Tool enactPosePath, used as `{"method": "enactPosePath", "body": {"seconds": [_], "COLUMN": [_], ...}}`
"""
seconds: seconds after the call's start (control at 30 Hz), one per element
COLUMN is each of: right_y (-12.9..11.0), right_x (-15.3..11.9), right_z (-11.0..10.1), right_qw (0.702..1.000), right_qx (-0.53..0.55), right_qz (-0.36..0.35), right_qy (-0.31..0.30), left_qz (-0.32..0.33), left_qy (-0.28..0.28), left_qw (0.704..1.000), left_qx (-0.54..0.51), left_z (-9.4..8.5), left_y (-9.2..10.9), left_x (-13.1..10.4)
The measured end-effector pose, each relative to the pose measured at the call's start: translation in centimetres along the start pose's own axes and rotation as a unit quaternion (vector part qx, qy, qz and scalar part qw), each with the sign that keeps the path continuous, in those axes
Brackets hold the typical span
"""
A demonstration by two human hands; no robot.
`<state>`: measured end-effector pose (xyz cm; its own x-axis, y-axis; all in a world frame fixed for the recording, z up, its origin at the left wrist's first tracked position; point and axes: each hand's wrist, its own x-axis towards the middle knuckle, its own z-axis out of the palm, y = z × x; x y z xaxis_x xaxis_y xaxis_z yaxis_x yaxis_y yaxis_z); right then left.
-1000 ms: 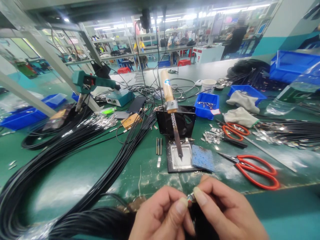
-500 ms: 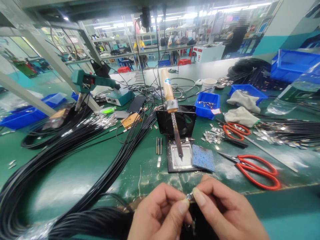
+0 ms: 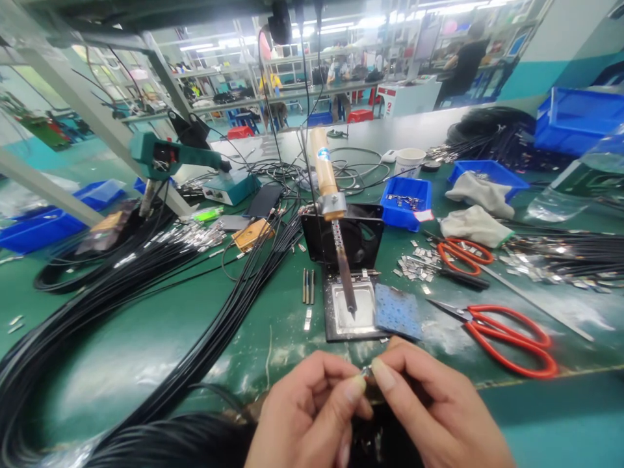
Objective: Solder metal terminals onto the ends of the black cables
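Observation:
At the bench's front edge my left hand [image 3: 312, 409] pinches a small silver metal connector [image 3: 365, 371] between thumb and forefinger. My right hand [image 3: 429, 403] is closed on the other side of that same piece, thumb and forefinger pressed at it. Most of the connector is hidden by the fingertips, so its exact shape cannot be made out. Just beyond the hands, a soldering iron [image 3: 324, 166] with a wooden handle is held tip-down over a metal tray [image 3: 363, 325]. A blue sponge [image 3: 398, 312] lies right of that tray.
Orange-handled scissors [image 3: 511, 328] lie at the right, near loose metal shells [image 3: 416, 263] and white gloves [image 3: 472, 226]. Bundled black cables [image 3: 209, 325] sweep across the left. Behind the iron stands a black fan [image 3: 361, 237], with a blue bin [image 3: 406, 211] beside it.
The view has shifted slightly. Both hands keep their pinch on the connector, and less of it shows between the fingertips than before.

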<state>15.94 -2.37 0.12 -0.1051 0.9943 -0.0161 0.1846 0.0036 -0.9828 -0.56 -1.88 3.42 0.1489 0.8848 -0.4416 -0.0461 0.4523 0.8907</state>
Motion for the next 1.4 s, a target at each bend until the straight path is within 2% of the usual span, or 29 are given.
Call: {"method": "enactPosePath", "body": {"seconds": [0.17, 0.33, 0.57, 0.7, 0.83, 1.17, 1.4], "right_y": [0.3, -0.2, -0.3, -0.3, -0.4, -0.4, -0.4], "right_x": [1.1, 2.0, 2.6, 2.7, 2.8, 2.9, 2.9], "right_z": [0.1, 0.3, 0.8, 0.8, 0.8, 0.9, 0.9], "right_qw": [0.998, 0.996, 0.997, 0.997, 0.998, 0.997, 0.996], "right_qx": [0.013, 0.040, 0.034, 0.026, 0.023, 0.024, 0.039], "right_qz": [0.054, 0.084, 0.068, 0.048, 0.051, 0.030, 0.059], "right_qy": [0.001, 0.005, 0.033, 0.046, 0.043, 0.060, 0.047], "left_qz": [-0.009, 0.010, 0.021, 0.020, 0.027, 0.027, 0.018], "left_qy": [0.009, 0.049, 0.080, 0.071, 0.086, 0.066, 0.050], "left_qw": [0.998, 0.997, 0.994, 0.995, 0.994, 0.995, 0.998], "left_qx": [0.058, 0.061, 0.068, 0.062, 0.069, 0.064, 0.044], "left_z": [-0.4, -0.1, 0.3, 0.3, 0.4, 0.3, 0.1], "left_y": [0.2, 0.7, 1.1, 1.2, 1.2, 0.9, 0.3], "left_x": [1.3, 2.1, 2.6, 2.6, 2.7, 2.7, 2.9]}}
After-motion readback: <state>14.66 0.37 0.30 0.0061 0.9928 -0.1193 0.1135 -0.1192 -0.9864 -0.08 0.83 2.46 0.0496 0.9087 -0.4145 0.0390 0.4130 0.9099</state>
